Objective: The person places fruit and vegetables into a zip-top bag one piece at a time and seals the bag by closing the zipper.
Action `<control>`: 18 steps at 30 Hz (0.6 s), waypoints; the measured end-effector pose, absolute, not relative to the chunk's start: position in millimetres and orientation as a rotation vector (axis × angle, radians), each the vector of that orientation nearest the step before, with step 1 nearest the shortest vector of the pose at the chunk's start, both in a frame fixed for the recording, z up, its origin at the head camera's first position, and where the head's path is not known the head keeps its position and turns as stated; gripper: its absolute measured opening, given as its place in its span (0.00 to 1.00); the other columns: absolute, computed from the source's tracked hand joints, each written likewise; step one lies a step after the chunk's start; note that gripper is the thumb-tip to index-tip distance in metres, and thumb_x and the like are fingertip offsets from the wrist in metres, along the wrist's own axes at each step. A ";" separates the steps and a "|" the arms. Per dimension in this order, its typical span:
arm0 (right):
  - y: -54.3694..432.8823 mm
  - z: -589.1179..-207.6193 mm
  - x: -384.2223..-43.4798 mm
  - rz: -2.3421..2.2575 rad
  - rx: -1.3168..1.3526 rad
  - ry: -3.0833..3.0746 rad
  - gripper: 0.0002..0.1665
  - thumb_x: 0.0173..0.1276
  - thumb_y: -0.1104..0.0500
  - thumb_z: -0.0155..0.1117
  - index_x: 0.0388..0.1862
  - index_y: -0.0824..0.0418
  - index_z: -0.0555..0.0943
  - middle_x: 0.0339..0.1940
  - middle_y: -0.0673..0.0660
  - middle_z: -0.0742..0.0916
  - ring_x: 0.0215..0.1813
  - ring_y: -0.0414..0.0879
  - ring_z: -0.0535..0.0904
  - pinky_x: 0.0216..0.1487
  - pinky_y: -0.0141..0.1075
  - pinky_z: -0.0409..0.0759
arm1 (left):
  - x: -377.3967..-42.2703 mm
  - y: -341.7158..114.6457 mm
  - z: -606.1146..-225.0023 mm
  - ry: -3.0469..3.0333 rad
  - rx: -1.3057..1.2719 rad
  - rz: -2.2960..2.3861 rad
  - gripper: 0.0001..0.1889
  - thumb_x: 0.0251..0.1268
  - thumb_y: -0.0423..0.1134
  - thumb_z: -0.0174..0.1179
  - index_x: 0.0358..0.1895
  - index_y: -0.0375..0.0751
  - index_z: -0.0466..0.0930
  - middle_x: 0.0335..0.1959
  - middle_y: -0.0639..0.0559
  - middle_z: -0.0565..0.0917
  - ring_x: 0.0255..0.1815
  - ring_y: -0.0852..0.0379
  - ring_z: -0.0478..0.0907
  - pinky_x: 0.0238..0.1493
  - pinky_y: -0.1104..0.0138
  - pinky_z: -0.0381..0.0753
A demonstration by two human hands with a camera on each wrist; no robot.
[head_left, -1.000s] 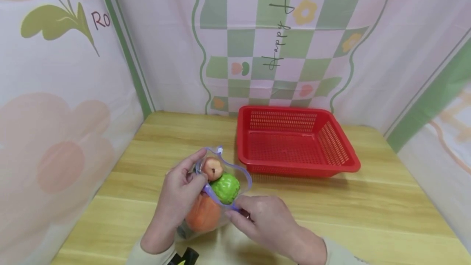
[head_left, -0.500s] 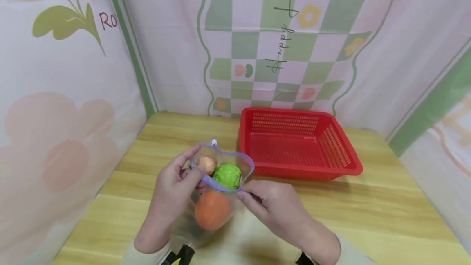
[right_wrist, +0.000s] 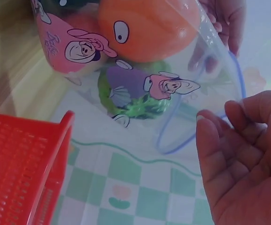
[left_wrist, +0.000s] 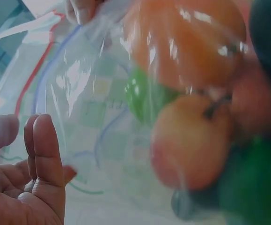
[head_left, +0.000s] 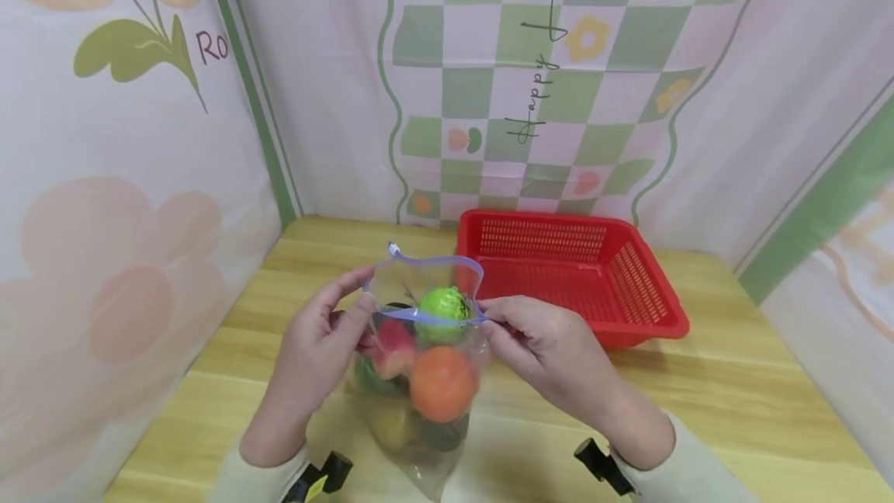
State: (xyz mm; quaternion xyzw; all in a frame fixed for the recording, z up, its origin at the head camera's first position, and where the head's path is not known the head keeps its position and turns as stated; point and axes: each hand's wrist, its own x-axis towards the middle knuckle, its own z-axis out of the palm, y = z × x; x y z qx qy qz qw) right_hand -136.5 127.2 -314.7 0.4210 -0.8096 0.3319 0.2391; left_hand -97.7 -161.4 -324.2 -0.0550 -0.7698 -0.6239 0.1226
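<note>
A clear zip bag (head_left: 419, 317) with a purple-blue rim hangs upright between the hands, its mouth agape. At the rim's left side, the left hand (head_left: 314, 352) pinches the edge between thumb and fingers. The right hand (head_left: 555, 348) pinches the opposite corner. Inside, a bumpy green fruit (head_left: 443, 301) sits near the mouth, above an orange (head_left: 444, 383). A peach-like fruit (left_wrist: 191, 140) and a dark green round thing (left_wrist: 252, 185) show through the plastic in the left wrist view. The zip's white slider (head_left: 394, 250) sits at the rim's far left corner.
Behind and right of the bag, a red perforated plastic basket (head_left: 566, 278) stands on the wooden table (head_left: 740, 363). Printed curtains (head_left: 335, 99) enclose the table at the back and sides. Cartoon figures (right_wrist: 84, 50) are printed on the bag.
Both hands have raised the bag and spread its rim wider, the right hand moving up and right. The fruit has sunk lower, and the bag now hangs more upright.
</note>
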 end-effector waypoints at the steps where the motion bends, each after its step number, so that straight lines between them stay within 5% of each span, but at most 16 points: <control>1: 128.1 -314.4 -137.8 0.926 1.163 -2.223 0.12 0.65 0.66 0.70 0.45 0.54 0.89 0.41 0.44 0.89 0.31 0.34 0.75 0.29 0.20 0.72 | -101.0 -164.5 -324.3 -2.250 -0.155 -1.804 0.22 0.81 0.46 0.56 0.71 0.44 0.75 0.47 0.43 0.87 0.27 0.51 0.86 0.33 0.62 0.90; 5: 131.8 -313.6 -141.8 0.960 1.204 -2.233 0.15 0.67 0.67 0.69 0.48 0.53 0.89 0.38 0.42 0.87 0.29 0.32 0.72 0.27 0.19 0.70 | -125.9 -178.3 -325.3 -2.286 -0.131 -1.765 0.24 0.84 0.50 0.50 0.73 0.42 0.73 0.66 0.45 0.81 0.38 0.48 0.85 0.38 0.63 0.90; 8: 135.1 -313.8 -143.5 0.954 1.228 -2.225 0.15 0.66 0.68 0.69 0.49 0.53 0.89 0.38 0.43 0.87 0.29 0.32 0.72 0.27 0.19 0.70 | -150.6 -186.9 -326.7 -2.355 -0.209 -1.784 0.27 0.85 0.49 0.46 0.77 0.37 0.67 0.72 0.41 0.76 0.56 0.43 0.82 0.55 0.60 0.88; 12: 138.1 -314.9 -144.6 0.957 1.264 -2.223 0.16 0.65 0.68 0.71 0.50 0.56 0.88 0.42 0.46 0.89 0.33 0.33 0.75 0.30 0.19 0.74 | -179.5 -190.4 -329.2 -2.431 -0.437 -1.919 0.30 0.86 0.46 0.44 0.80 0.30 0.60 0.77 0.35 0.69 0.75 0.38 0.70 0.75 0.48 0.72; 15: 139.1 -315.8 -145.7 0.956 1.286 -2.238 0.17 0.65 0.67 0.72 0.51 0.56 0.88 0.45 0.46 0.90 0.36 0.34 0.79 0.34 0.20 0.77 | -192.8 -187.6 -330.7 -2.437 -0.562 -2.039 0.28 0.86 0.44 0.45 0.77 0.28 0.64 0.75 0.34 0.71 0.78 0.38 0.67 0.78 0.44 0.64; 18: 140.8 -316.9 -147.0 0.939 1.305 -2.241 0.16 0.65 0.67 0.72 0.51 0.55 0.88 0.44 0.44 0.90 0.37 0.34 0.79 0.35 0.21 0.78 | -196.9 -183.3 -331.1 -2.431 -0.599 -2.082 0.24 0.84 0.41 0.49 0.71 0.28 0.71 0.68 0.37 0.78 0.74 0.43 0.72 0.77 0.49 0.67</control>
